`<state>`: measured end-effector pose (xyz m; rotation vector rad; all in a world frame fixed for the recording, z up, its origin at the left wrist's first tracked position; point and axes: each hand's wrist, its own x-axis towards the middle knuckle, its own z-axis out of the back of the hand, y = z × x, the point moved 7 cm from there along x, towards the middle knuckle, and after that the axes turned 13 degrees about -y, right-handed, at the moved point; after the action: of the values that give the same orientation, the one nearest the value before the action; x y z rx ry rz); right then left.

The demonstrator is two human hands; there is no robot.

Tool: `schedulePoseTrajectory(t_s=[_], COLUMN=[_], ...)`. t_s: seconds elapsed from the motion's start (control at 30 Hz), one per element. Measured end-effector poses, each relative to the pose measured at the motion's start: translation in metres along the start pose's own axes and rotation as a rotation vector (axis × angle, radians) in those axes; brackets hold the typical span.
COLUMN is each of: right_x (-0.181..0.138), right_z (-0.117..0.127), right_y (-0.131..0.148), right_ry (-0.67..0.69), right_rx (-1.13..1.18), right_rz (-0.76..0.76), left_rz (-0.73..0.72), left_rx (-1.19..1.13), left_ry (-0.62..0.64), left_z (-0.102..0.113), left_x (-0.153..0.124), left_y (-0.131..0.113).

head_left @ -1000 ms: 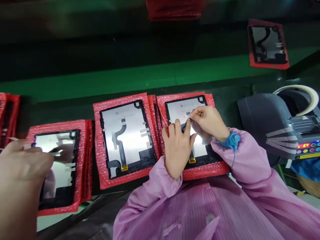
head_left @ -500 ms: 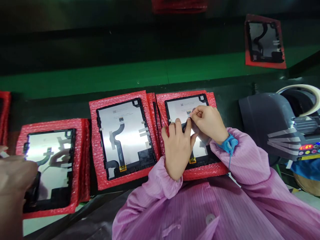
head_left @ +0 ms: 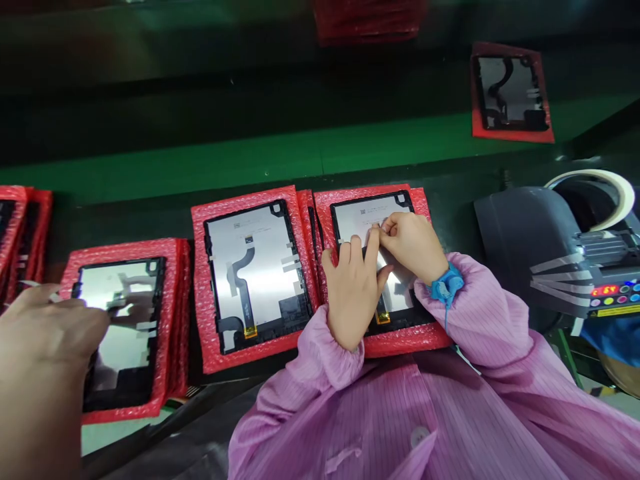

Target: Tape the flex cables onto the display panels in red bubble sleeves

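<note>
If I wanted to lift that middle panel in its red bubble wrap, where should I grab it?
Probably by the red bubble-wrap sleeve at its near left corner, coming from the front: the silver panel lies flat, its black ribbon cable exposed on top, and that wrap margin is bare.

Left hand point(head_left: 353, 293) lies flat, palm down, fingers extended forward and slightly spread. Right hand point(head_left: 413, 243) sits just beyond it, fingertips pinched together, wrist bent inward. Both forearms converge.
</note>
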<state>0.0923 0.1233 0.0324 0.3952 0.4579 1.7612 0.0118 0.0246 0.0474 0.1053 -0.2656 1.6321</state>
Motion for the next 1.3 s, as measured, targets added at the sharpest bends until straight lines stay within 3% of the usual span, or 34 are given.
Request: schedulePoseTrajectory(t_s=[0.2, 0.33, 0.4, 0.5, 0.57, 0.63, 0.7, 0.8, 0.9, 1.07, 1.17, 1.3], right_x=[0.001, 0.009, 0.006, -0.016, -0.041, -0.068, -0.091, -0.112, -0.118, -0.118, -0.117, -0.106], right_z=[0.005, 0.030, 0.050, 0.067, 0.061, 0.053, 0.049, 0.047, 0.042, 0.043, 0.046, 0.045], right_y=[0.005, -0.007, -0.021, -0.048, -0.062, -0.064, -0.059, -0.050, -0.047, -0.048, -0.044, -0.049], right_ry=[0.006, -0.081, -0.178, -0.227, -0.142, -0.099, -0.164, -0.274, -0.252, -0.195, -0.158, -0.163], right_rx=[-0.141, -0.300, -0.288, -0.177, -0.085, -0.018, -0.017, -0.028, 0.061, 0.183, 0.263, 0.347], right_rz=[0.025, -0.026, -0.051, -0.063, -0.020, 0.073, 0.147, 0.165, 0.160, 0.142, 0.158, 0.174], left_rz=[-0.010, -0.021, 0.011, 0.265, 0.482, 0.588, 0.596, 0.637, 0.711, 0.672, 0.765, 0.923], left_rx=[0.017, -0.001, -0.071, -0.238, -0.402, -0.551, -0.616, -0.677, -0.800, -1.125, -1.184, -1.036], left_ry=[0.021, 0.015, -0.052, -0.293, -0.330, -0.237, -0.184, -0.217, -0.249, -0.209, -0.254, -0.301], left_z=[0.000, 0.000, 0.002, 0.011, 0.006, -0.006, -0.012, -0.013, -0.015, 0.001, 0.025, 0.047], left_x=[0.003, 0.005, 0.001, -0.013, -0.029, -0.039, -0.043, -0.043, -0.040, -0.033, -0.047, -0.086], left_y=[0.000, -0.001, 0.004, 0.034, 0.057, 0.069, 0.073, 0.080, 0.084, 0.079, 0.105, 0.175])
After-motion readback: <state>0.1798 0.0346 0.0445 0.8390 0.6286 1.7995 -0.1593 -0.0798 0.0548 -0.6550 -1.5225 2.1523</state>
